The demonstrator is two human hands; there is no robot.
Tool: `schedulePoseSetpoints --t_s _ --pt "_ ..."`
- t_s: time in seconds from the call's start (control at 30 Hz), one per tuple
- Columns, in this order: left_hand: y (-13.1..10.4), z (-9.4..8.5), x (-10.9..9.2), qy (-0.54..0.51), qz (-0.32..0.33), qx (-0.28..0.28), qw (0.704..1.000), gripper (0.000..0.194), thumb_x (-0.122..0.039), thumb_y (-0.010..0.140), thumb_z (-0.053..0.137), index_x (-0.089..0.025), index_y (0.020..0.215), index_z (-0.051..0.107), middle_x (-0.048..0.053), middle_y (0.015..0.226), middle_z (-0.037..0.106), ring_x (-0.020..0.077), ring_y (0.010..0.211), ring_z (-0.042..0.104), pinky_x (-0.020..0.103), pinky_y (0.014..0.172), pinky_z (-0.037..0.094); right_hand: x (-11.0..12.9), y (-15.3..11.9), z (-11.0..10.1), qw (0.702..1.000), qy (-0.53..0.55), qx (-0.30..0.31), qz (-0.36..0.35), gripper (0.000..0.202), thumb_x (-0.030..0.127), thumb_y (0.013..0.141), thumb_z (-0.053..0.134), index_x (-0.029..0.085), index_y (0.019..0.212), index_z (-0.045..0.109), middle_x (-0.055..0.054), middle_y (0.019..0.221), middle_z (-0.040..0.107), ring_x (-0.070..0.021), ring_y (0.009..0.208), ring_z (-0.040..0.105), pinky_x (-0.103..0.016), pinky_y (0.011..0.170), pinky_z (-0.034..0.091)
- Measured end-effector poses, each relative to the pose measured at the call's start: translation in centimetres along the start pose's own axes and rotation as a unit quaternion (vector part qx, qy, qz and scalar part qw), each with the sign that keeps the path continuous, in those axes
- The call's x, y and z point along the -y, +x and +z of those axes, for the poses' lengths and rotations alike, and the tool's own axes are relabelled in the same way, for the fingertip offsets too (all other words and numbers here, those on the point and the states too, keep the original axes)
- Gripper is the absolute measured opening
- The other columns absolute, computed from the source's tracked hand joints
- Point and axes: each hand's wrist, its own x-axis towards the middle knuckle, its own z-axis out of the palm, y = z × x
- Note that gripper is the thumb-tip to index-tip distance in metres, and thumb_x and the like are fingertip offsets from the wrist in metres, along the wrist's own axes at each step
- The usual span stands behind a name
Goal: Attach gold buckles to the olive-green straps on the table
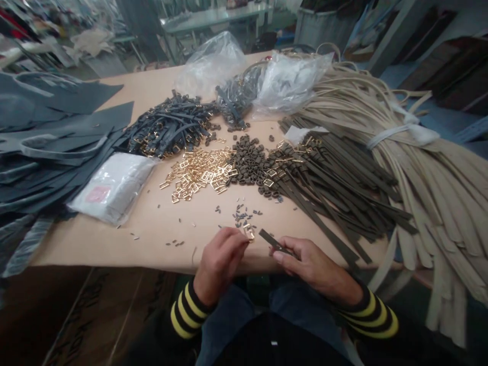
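Pinched in the fingers of my left hand (222, 259) is a gold buckle (249, 232), held just above the table's near edge. My right hand (305, 258) grips a dark olive strap (271, 239), its end pointing towards the buckle with a small gap between the two. Beyond my hands lie small dark bits (242, 216) scattered on the table. Further back are a heap of gold buckles (204, 173), a pile of dark brown loops (249, 160) and a bundle of dark olive straps (335, 188), some with buckles on their ends.
Blue-grey panels (57, 147) cover the left side, beside a clear plastic packet (116, 185). Dark blue buckled straps (171, 124) are heaped at the back. Plastic bags (292, 81) lie behind. Long beige strips (412, 162), tied in a bundle, hang over the right edge.
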Motion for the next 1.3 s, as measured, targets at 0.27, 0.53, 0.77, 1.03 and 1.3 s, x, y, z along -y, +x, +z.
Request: schedulePoseSetpoints --t_s 0.27,0.53,0.77,1.03,1.3 --pt "-3.5 2.8 -2.7 -0.006 0.087 0.025 0.996 0.022 -0.010 0.079 0.046 -0.017 0.096 0.057 0.010 0.084 0.060 0.0155 0.078 0.055 0.025 0.064 0.049 -0.9 -1.3 1.7 0.987 0.156 0.030 0.014 0.029 0.040 0.077 0.046 0.012 0.070 0.049 0.003 0.057 0.047 -0.0047 0.044 0.030 -0.018 0.041 0.022" --pt "-0.6 4.7 0.2 0.038 0.098 0.014 0.994 0.018 -0.015 0.081 0.043 -0.016 0.096 0.054 0.011 0.091 0.057 0.0167 0.084 0.054 0.029 0.070 0.049 -1.1 1.6 0.9 0.994 0.085 -0.076 -0.007 0.020 0.030 0.075 0.048 0.012 0.069 0.051 0.005 0.051 0.045 -0.0048 0.042 0.033 -0.017 0.039 0.024" --pt "-0.3 4.6 1.5 0.012 0.005 -0.057 0.998 0.025 -0.010 0.080 0.040 -0.016 0.102 0.050 0.011 0.100 0.052 0.0177 0.096 0.051 0.034 0.083 0.046 -1.3 1.9 0.0 0.994 0.016 -0.109 0.007 0.015 0.024 0.074 0.047 0.011 0.072 0.052 -0.003 0.063 0.061 -0.0060 0.044 0.040 -0.017 0.042 0.030" --pt "-0.8 2.6 -1.4 -0.144 -0.227 -0.019 0.963 0.017 -0.025 0.079 0.046 -0.015 0.085 0.058 0.004 0.074 0.059 0.0145 0.071 0.055 0.026 0.066 0.046 -0.3 -0.2 0.8 0.998 0.000 -0.068 -0.007 0.019 0.028 0.076 0.048 0.011 0.078 0.056 0.000 0.062 0.056 -0.0064 0.044 0.040 -0.018 0.045 0.032" --pt "-1.6 2.2 -3.6 -0.392 -0.393 0.117 0.823 0.022 -0.034 0.072 0.054 -0.013 0.068 0.051 -0.006 0.046 0.048 0.0048 0.038 0.043 0.016 0.039 0.035 0.0 -1.0 1.0 0.997 -0.022 -0.054 -0.047 0.014 0.025 0.074 0.051 0.012 0.074 0.058 0.001 0.063 0.053 -0.0105 0.060 0.047 -0.020 0.056 0.036"
